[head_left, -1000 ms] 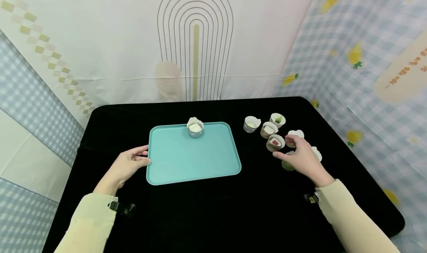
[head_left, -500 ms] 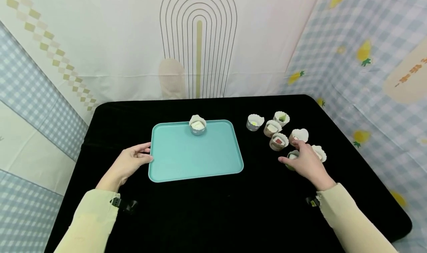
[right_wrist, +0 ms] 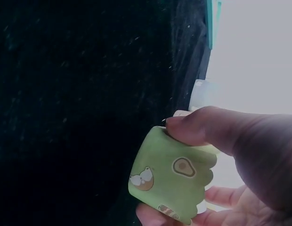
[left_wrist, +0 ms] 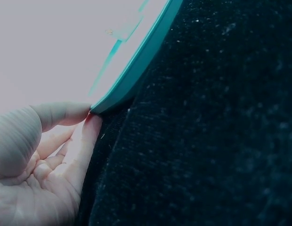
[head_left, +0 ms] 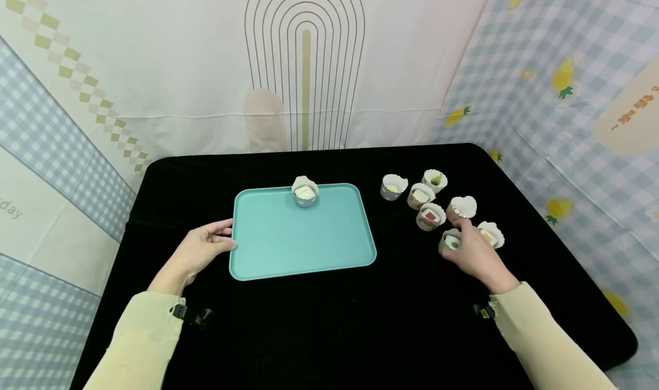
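Observation:
A blue-green tray (head_left: 304,247) lies on the black table, with a grey paper cupcake cup (head_left: 305,193) at its far edge holding something white. My left hand (head_left: 198,253) pinches the tray's left rim; in the left wrist view the thumb (left_wrist: 66,113) is on top and a finger is below. At the right, my right hand (head_left: 476,255) grips a green paper cupcake cup (right_wrist: 169,174) printed with an avocado, thumb on one side and fingers on the other. White and green contents show inside that cup in the head view; its far side is hidden by the hand.
Around the right hand stand several more paper cups: one with a red piece (head_left: 430,216), one with an orange piece (head_left: 491,235), a scalloped white-rimmed one (head_left: 461,208), a grey one (head_left: 393,187) and one with green contents (head_left: 435,180). Patterned cloth (head_left: 206,64) hangs behind the table.
The right hand has come down over the green cup and closed its thumb and fingers on it. The left hand stays at the tray's rim. The head view has shifted slightly.

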The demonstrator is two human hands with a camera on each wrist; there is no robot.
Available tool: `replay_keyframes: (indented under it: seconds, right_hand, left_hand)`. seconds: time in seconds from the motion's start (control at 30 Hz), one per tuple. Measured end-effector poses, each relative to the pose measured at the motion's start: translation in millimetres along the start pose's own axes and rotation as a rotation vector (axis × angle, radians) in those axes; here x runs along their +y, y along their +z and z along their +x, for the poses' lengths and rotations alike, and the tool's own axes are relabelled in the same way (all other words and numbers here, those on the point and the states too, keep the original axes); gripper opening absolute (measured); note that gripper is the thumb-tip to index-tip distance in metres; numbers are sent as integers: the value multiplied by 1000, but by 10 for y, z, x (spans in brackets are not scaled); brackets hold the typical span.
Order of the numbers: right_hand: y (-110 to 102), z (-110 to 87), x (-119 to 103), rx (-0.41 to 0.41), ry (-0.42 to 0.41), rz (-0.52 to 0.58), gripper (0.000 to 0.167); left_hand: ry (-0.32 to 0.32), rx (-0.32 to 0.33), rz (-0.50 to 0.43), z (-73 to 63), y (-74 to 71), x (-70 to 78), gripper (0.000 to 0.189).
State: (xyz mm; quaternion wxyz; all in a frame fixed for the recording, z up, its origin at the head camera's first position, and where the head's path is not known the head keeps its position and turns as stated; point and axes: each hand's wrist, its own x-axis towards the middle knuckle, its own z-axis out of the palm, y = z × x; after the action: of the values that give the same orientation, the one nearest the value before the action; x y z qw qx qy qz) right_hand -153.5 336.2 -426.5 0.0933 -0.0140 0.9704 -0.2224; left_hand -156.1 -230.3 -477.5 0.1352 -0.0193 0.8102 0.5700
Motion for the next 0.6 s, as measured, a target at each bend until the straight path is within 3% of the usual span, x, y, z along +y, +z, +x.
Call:
replay_keyframes:
  seconds: [0.23,0.6]
  right_hand:
    - [-59,10,-148,3,-49,28,74]
    - [4,205,-655,27,-140,91,66]
  left_hand:
    - [-5,4,8,21,-12,-7,64]
    - [-11,3,14,15,8,-19,64]
